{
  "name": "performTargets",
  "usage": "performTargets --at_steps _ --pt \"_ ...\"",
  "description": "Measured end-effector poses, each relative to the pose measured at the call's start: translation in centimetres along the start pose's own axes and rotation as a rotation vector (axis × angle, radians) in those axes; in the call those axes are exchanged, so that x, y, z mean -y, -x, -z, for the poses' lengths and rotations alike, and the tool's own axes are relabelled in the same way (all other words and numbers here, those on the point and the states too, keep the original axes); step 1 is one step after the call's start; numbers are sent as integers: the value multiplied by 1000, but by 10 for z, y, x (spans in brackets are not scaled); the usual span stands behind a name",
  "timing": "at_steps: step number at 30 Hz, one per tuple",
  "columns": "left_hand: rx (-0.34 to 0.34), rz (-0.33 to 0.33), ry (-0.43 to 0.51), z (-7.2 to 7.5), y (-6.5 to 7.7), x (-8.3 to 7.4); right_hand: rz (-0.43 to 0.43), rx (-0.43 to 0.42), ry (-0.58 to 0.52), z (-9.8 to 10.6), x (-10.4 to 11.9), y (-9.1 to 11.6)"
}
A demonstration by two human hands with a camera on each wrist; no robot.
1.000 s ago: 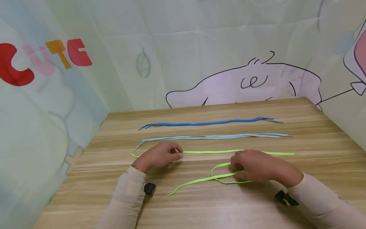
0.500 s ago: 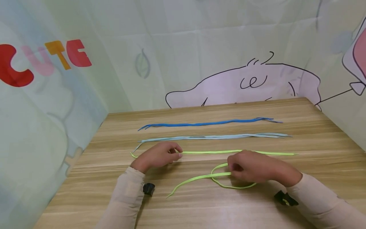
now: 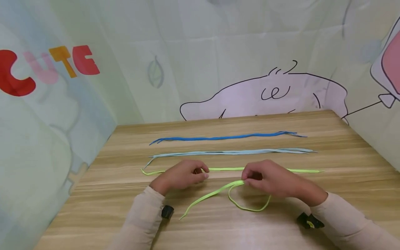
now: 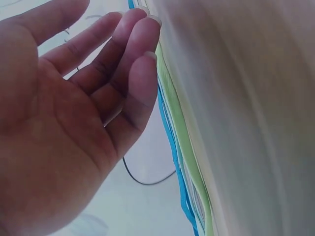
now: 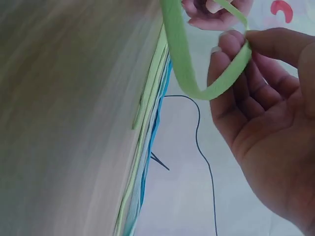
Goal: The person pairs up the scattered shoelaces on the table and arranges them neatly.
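Observation:
My right hand (image 3: 275,178) pinches a yellow-green shoelace (image 3: 218,190) between thumb and fingertips, raised above the table. From the pinch one end trails to the front left, and a loop hangs below the hand. In the right wrist view the held lace (image 5: 181,54) curves up to those fingertips. My left hand (image 3: 184,175), fingers loosely bent and holding nothing, is over the left part of a second yellow-green shoelace (image 3: 226,169) laid straight across the table. Both hands cover parts of that lace. The left wrist view shows the left palm (image 4: 64,132) bare.
Behind the yellow-green laces, a pair of light blue shoelaces (image 3: 265,150) lies stretched side to side. Farther back is a dark blue pair (image 3: 218,138). The wooden table (image 3: 218,229) meets a printed cloth backdrop (image 3: 200,69) at its back and sides.
My right hand has shifted left and lifted the yellow-green lace, gathering its strands into one pinch; the loop now hangs lower. My left hand has moved slightly right.

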State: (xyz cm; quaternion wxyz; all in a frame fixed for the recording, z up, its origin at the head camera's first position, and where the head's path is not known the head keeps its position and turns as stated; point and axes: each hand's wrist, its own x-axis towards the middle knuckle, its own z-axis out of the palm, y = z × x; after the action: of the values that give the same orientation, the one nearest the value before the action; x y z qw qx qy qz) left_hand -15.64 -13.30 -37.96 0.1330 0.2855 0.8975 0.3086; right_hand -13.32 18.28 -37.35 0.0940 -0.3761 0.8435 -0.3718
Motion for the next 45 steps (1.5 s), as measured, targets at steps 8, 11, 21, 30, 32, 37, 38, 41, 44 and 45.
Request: performTargets --at_steps 8,11,21,30,32,37,38,41,44,45 --pt "37 -62 55 -7 -2 -19 15 -84 -105 0 1 -3" --pt "42 -73 58 -9 -2 -25 10 -101 -159 0 1 -3" --pt "45 -148 65 -17 -5 -30 40 -128 -305 1 1 -2" --pt "81 -122 204 -21 -6 -35 86 -132 -365 0 3 -2" --pt "77 -108 229 -22 -6 -38 112 -132 -370 0 4 -2" --pt "74 -107 263 -24 -6 -42 141 -130 -371 -2 5 -1" --pt "72 -112 264 -24 -6 -42 141 -128 -372 -2 5 -1" --pt "57 -122 260 -26 -6 -41 127 -132 -369 -1 6 -1" --pt "32 -114 238 -25 -6 -40 103 -140 -366 0 6 -1" --pt "23 -114 227 -24 -5 -40 90 -143 -366 1 5 -1"
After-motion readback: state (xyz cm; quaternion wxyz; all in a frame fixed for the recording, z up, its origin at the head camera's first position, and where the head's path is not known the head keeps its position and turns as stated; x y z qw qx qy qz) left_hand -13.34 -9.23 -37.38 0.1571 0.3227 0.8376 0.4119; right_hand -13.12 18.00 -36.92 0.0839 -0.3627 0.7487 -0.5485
